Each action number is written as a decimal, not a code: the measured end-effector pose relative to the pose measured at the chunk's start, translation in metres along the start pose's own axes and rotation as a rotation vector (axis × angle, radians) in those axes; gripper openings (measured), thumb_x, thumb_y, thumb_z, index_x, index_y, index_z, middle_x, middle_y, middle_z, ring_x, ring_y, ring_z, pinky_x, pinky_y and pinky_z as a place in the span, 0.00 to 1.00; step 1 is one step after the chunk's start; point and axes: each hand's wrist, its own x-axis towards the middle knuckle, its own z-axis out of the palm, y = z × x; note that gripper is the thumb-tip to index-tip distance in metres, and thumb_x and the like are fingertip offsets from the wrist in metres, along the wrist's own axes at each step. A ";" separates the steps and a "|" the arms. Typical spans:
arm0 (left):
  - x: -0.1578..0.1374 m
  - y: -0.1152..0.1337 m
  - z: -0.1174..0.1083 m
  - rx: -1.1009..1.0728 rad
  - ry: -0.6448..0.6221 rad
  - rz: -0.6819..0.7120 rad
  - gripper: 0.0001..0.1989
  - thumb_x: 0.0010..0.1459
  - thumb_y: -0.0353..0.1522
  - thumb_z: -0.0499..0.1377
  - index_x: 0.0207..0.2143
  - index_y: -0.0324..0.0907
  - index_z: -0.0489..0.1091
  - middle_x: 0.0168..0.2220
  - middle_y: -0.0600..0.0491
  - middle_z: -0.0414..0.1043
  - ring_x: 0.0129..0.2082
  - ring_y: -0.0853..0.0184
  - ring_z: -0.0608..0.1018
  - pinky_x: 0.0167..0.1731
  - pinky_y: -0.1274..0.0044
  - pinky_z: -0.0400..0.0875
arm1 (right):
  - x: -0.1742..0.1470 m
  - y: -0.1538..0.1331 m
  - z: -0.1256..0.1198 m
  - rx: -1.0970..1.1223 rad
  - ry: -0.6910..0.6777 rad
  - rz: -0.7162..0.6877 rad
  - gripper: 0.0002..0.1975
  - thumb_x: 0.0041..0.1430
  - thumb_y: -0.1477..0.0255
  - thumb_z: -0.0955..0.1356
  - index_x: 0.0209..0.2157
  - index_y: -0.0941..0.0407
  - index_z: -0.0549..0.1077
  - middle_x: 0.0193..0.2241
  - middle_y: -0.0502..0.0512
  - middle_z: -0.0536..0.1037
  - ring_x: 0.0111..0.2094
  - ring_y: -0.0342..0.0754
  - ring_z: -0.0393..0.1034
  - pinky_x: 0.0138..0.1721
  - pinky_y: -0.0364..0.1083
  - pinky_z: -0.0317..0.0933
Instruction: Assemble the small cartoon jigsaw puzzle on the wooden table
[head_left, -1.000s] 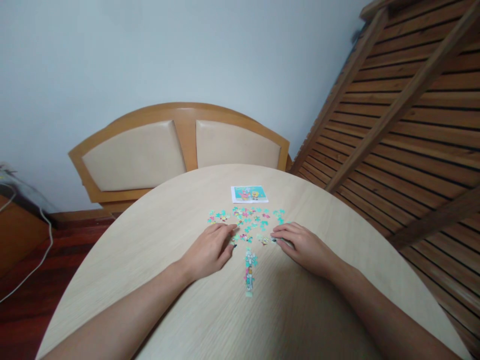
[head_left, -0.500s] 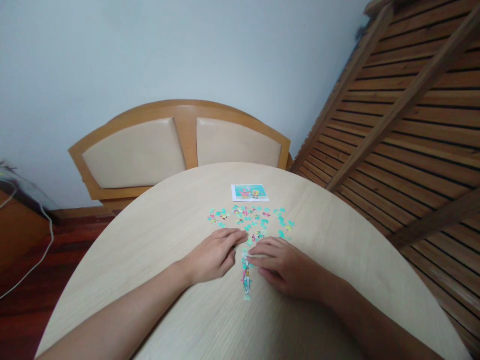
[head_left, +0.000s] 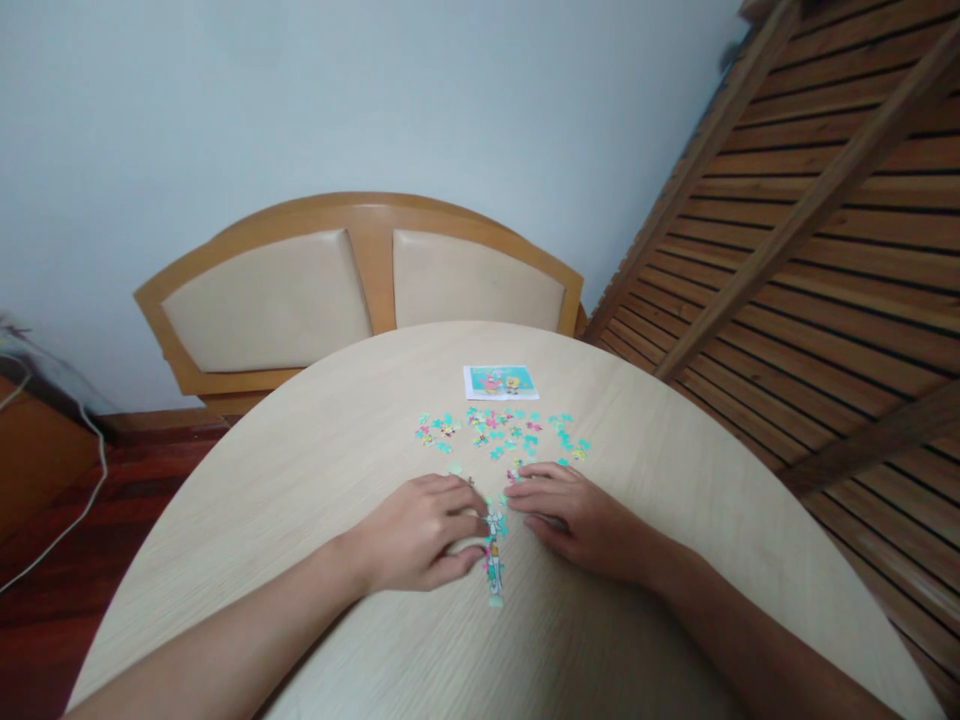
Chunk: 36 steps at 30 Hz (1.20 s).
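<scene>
A narrow strip of joined jigsaw pieces [head_left: 494, 578] runs toward me down the middle of the table, mostly turquoise with white, pink and brown parts. My left hand [head_left: 424, 530] lies at its left side, fingers apart and fingertips against the strip's edge. To the right of the strip's far end rests my right hand [head_left: 574, 515], its fingers stretched out and its fingertips close to a pink and turquoise jigsaw piece [head_left: 514, 474]. Whether the right fingertips touch that piece I cannot tell. A pale green piece [head_left: 455, 468] lies just beyond my left knuckles.
Several loose jigsaw pieces [head_left: 495, 430] are scattered beyond my hands. Behind them lies a picture card [head_left: 501, 382] with a pink and a yellow cartoon figure. The round wooden table [head_left: 315, 450] stands before a padded headboard [head_left: 360, 270], with wooden slats [head_left: 825, 220] at the right.
My left hand has drawn back toward me and down along the strip, its fingers now more spread. The right fingers have shifted slightly away from the strip. A pale green piece now shows beyond my left hand.
</scene>
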 end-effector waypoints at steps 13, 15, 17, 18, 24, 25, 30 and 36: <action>-0.001 0.009 -0.002 -0.052 -0.047 0.022 0.15 0.66 0.37 0.56 0.53 0.46 0.72 0.50 0.47 0.74 0.51 0.59 0.77 0.55 0.64 0.72 | 0.002 -0.005 0.008 -0.031 0.108 0.118 0.11 0.63 0.69 0.69 0.47 0.53 0.77 0.46 0.59 0.78 0.52 0.56 0.68 0.54 0.59 0.62; -0.001 0.009 -0.001 -0.049 -0.053 0.023 0.16 0.66 0.37 0.56 0.53 0.45 0.71 0.51 0.47 0.74 0.51 0.59 0.77 0.54 0.65 0.72 | 0.002 -0.005 0.009 -0.015 0.120 0.134 0.09 0.63 0.70 0.69 0.44 0.53 0.77 0.46 0.59 0.77 0.52 0.56 0.68 0.55 0.58 0.62; -0.001 0.009 -0.001 -0.048 -0.065 0.023 0.16 0.66 0.37 0.56 0.54 0.45 0.71 0.51 0.46 0.73 0.51 0.58 0.76 0.55 0.65 0.72 | 0.003 -0.004 0.010 0.002 0.133 0.145 0.07 0.62 0.71 0.70 0.43 0.53 0.76 0.46 0.59 0.77 0.52 0.56 0.68 0.55 0.58 0.62; -0.001 0.009 -0.001 -0.049 -0.069 0.024 0.16 0.66 0.37 0.56 0.54 0.45 0.71 0.52 0.46 0.73 0.52 0.58 0.76 0.55 0.65 0.72 | 0.003 -0.004 0.011 0.010 0.136 0.148 0.07 0.62 0.72 0.70 0.43 0.53 0.75 0.47 0.59 0.77 0.52 0.56 0.68 0.55 0.58 0.62; -0.001 0.010 0.000 -0.041 -0.093 0.026 0.18 0.66 0.37 0.56 0.57 0.46 0.69 0.53 0.47 0.72 0.53 0.58 0.75 0.56 0.64 0.70 | 0.000 -0.001 0.015 0.037 0.132 0.199 0.06 0.61 0.74 0.70 0.41 0.53 0.73 0.49 0.59 0.76 0.54 0.56 0.67 0.55 0.58 0.61; -0.001 0.010 0.000 -0.039 -0.097 0.026 0.18 0.66 0.37 0.56 0.57 0.46 0.69 0.53 0.47 0.72 0.53 0.58 0.75 0.57 0.64 0.70 | 0.000 -0.001 0.015 0.028 0.133 0.216 0.06 0.61 0.74 0.70 0.40 0.53 0.73 0.49 0.59 0.76 0.54 0.56 0.67 0.56 0.58 0.61; -0.001 0.011 -0.001 -0.035 -0.113 0.024 0.19 0.66 0.37 0.57 0.58 0.46 0.69 0.54 0.47 0.71 0.54 0.58 0.75 0.58 0.64 0.69 | -0.004 -0.002 0.016 -0.036 0.134 0.291 0.04 0.62 0.70 0.71 0.37 0.53 0.73 0.51 0.59 0.75 0.56 0.58 0.65 0.56 0.61 0.59; -0.001 0.011 0.000 -0.045 -0.099 0.031 0.20 0.65 0.37 0.57 0.59 0.46 0.68 0.54 0.47 0.72 0.54 0.57 0.75 0.57 0.64 0.70 | -0.004 -0.001 0.013 -0.006 0.096 0.285 0.04 0.64 0.69 0.70 0.37 0.54 0.72 0.52 0.60 0.75 0.56 0.58 0.65 0.56 0.61 0.60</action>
